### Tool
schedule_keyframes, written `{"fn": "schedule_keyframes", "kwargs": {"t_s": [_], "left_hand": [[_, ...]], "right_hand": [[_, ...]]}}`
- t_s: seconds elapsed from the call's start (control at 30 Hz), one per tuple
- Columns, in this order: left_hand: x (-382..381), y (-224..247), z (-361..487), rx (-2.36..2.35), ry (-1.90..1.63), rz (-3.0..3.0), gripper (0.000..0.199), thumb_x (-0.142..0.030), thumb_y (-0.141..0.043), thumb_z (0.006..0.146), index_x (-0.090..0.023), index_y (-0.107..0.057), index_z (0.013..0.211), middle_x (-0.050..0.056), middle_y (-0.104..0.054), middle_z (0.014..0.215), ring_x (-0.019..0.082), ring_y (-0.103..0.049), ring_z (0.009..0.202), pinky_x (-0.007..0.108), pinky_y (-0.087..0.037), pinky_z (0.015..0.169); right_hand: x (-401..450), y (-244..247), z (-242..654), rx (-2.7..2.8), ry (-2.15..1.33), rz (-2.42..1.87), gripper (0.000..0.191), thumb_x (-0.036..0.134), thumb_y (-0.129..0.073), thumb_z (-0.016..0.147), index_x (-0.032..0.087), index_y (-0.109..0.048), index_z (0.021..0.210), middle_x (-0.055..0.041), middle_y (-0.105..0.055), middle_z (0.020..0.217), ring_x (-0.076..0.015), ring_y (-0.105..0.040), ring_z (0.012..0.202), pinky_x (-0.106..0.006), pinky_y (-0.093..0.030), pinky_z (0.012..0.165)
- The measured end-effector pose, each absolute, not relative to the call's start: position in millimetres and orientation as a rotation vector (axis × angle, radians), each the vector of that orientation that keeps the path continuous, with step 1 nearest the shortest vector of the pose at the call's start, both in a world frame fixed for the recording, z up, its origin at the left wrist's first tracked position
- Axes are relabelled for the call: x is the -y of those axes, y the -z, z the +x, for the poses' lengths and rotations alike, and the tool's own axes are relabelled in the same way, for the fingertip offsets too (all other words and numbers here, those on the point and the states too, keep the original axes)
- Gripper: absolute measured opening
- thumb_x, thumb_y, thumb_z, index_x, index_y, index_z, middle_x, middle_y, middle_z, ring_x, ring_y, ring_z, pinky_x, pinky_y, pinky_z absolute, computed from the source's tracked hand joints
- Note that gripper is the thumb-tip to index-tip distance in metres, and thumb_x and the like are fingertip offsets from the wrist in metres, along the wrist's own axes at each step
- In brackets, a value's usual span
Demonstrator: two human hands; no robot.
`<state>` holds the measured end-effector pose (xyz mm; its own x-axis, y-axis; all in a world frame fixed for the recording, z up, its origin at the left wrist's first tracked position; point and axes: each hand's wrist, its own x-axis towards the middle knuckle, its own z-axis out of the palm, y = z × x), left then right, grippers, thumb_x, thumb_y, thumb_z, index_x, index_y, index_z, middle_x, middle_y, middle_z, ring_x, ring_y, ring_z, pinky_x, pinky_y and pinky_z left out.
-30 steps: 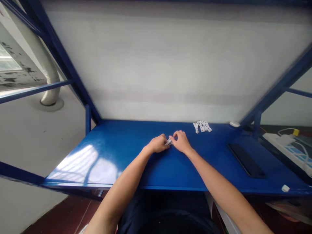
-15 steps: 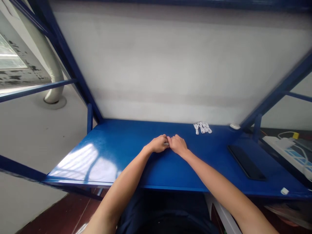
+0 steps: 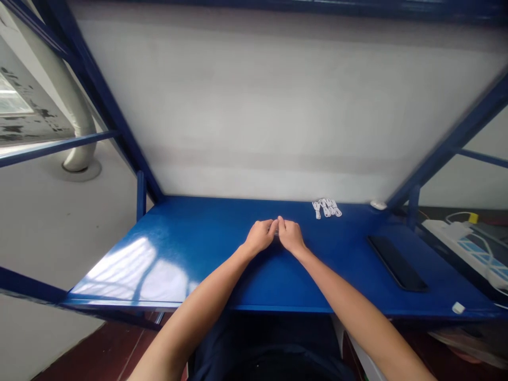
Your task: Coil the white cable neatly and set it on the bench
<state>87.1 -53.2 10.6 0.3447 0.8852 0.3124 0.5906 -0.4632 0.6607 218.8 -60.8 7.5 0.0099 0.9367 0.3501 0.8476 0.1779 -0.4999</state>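
Over the middle of the blue tabletop (image 3: 214, 254), my left hand (image 3: 260, 235) and my right hand (image 3: 291, 234) meet with curled fingers. Thin pale strands of what looks like a white cable (image 3: 277, 230) show in the narrow gap between them. Both hands grip it, and most of it is hidden behind the fingers. The thumbs lie close together on top. Beyond my right hand, near the wall, several tied bundles of white cable (image 3: 327, 208) lie side by side.
A black phone-like slab (image 3: 397, 263) lies on the right. A small white block (image 3: 457, 308) sits at the front right edge, a white rounded object (image 3: 378, 205) at the back. A power strip (image 3: 468, 248) with plugged cords stands beyond. Blue posts (image 3: 115, 121) flank the table.
My hands have turned upward a little, with the thumbs now raised and side by side above the cable. The view has shifted slightly; the things on the table stay in place.
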Motion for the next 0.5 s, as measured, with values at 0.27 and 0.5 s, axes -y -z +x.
{"fn": "schedule_keyframes", "kwargs": {"t_s": [0.27,0.5], "left_hand": [[54.6,-13.4,92.0,-1.021,-0.623,2.083,0.064,-0.053,-0.022,0.093,-0.011,-0.065,0.070,0.002,-0.059,0.061,0.013,-0.050,0.055,0.024,-0.038,0.059],[65.1,-19.6,90.3,-0.825,-0.315,2.287,0.062,-0.054,-0.017,0.095,-0.015,-0.060,0.073,0.004,-0.060,0.067,0.014,-0.053,0.058,0.025,-0.041,0.062]], "right_hand": [[57.5,-19.8,246.0,1.956,-0.322,-1.410,0.051,0.040,-0.034,0.094,0.019,-0.053,0.051,-0.0067,-0.063,0.055,-0.0158,-0.055,0.052,-0.027,-0.031,0.054],[55.3,-17.2,257.9,2.055,-0.755,-1.240,0.050,0.046,-0.039,0.090,0.019,-0.050,0.049,0.0008,-0.054,0.048,-0.0117,-0.048,0.048,-0.024,-0.033,0.051]]}}
